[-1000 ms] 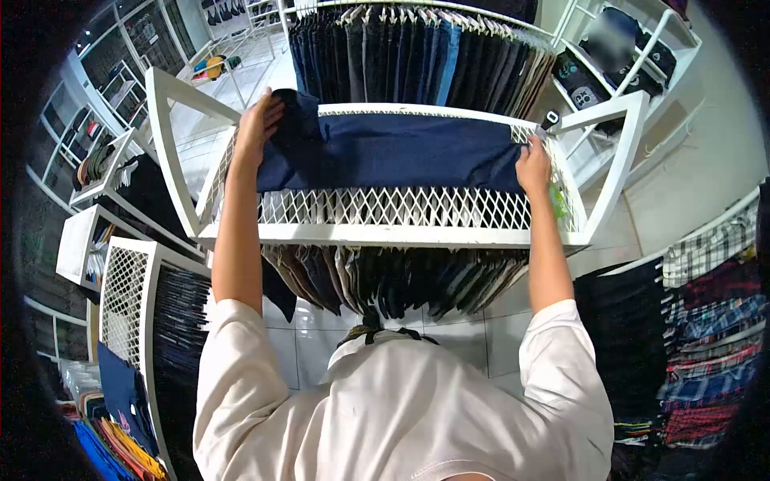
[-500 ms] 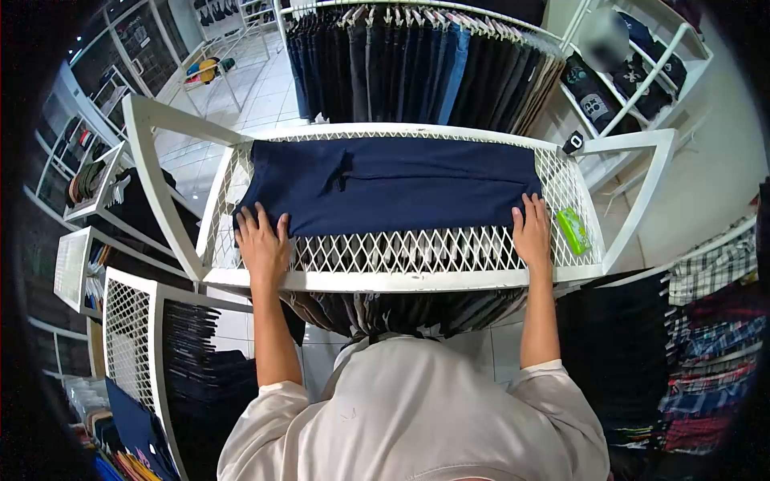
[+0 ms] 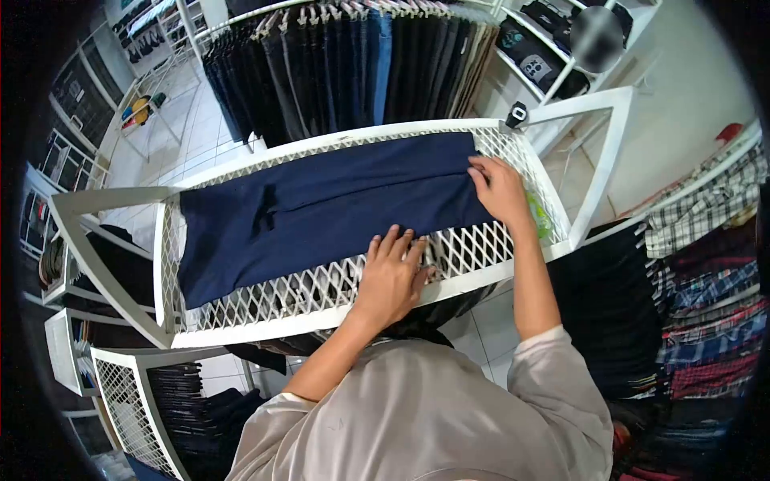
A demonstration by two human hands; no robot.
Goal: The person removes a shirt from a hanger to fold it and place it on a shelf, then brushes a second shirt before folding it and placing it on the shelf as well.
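Navy trousers (image 3: 353, 196) lie stretched lengthwise over a white mesh rack top (image 3: 321, 301), with a dark drawstring-like strip near their left part. My right hand (image 3: 504, 191) is at the right end of the cloth, its thumb and fingers curled together at the hem; the fingertips partly hide the edge there. Along the near edge of the trousers rests my left hand (image 3: 391, 272), fingers spread, the fingertips on the cloth and the thumb over the mesh.
A green packet (image 3: 539, 215) sits on the mesh, partly behind my right forearm. A black tag-like item (image 3: 516, 115) is at the rack's far right corner. Hanging jeans (image 3: 353, 72) stand beyond; plaid shirts (image 3: 714, 280) hang at right. Raised white end frames (image 3: 605, 160) flank the rack.
My left hand has slid from the trousers' left end to the middle of their near edge. My right hand has moved up the hem and curled its fingers. The view has turned right.
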